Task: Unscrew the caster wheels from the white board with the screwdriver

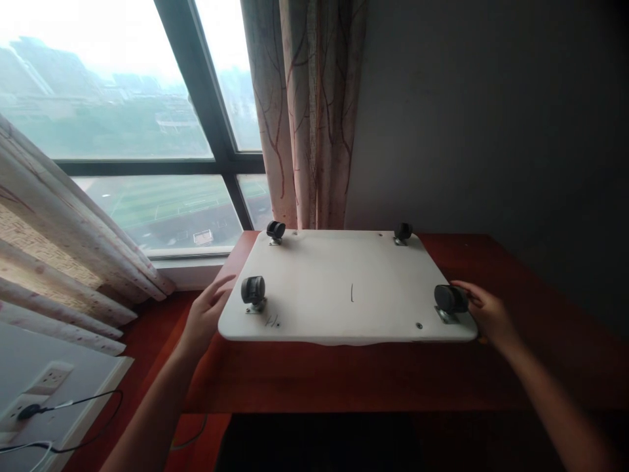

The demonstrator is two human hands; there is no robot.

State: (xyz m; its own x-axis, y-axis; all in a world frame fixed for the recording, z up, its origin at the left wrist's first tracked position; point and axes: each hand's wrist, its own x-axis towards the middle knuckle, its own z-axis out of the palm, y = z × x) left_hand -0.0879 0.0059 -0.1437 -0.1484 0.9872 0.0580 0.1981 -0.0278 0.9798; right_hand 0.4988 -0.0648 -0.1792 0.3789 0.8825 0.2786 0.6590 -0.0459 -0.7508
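A white board (334,282) with rounded corners lies flat over the wooden table, its wheeled side up. Black swivel casters on metal plates stand near its corners: front left (253,290), front right (451,299), back left (276,230) and back right (403,231). My left hand (209,308) grips the board's left edge, its fingertips partly hidden. At the right edge, my right hand (486,314) is closed on the front corner, with fingers close behind the front right caster. Whether they touch that wheel I cannot tell. Small dark marks and screw holes show on the board.
The reddish-brown table (344,380) extends beyond the board to the right. Behind it hang a patterned curtain (314,118) and a grey wall (466,118). A window (122,164) is at left. Low left, a black plug (30,412) with a cable sits in a wall socket.
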